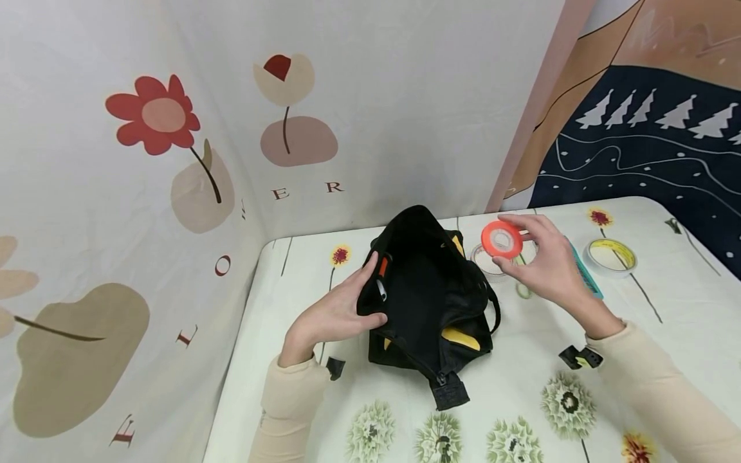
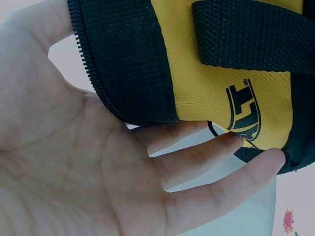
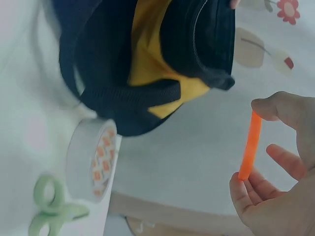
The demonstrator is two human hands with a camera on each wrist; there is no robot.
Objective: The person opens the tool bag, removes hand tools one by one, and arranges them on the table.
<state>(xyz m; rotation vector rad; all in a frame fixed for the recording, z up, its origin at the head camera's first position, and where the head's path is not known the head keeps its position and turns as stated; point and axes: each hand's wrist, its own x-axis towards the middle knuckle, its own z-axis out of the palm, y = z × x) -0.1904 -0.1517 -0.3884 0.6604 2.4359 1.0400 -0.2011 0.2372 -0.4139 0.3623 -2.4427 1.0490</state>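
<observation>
A black and yellow zippered tool bag (image 1: 417, 289) stands with its mouth spread wide. My left hand (image 1: 341, 302) grips its left edge, thumb at the rim; in the left wrist view, fingers (image 2: 211, 196) lie along the yellow side panel (image 2: 231, 93). Inside the bag, near that edge, a small red-and-white item (image 1: 383, 276) shows. To the right of the opening, my right hand (image 1: 544, 257) pinches a thin orange roll of tape (image 1: 489, 239) by its rim, raised over the table. In the right wrist view the orange tape roll (image 3: 250, 146) appears edge-on between thumb and fingertips.
Behind the right hand lie a white tape roll (image 3: 81, 157), green-handled scissors (image 3: 51, 209) and a teal flat item (image 1: 587, 273). A yellowish tape roll (image 1: 612, 256) lies farther right. The flower-print table (image 1: 683, 360) meets fabric-covered walls (image 1: 393, 161) at the back and left.
</observation>
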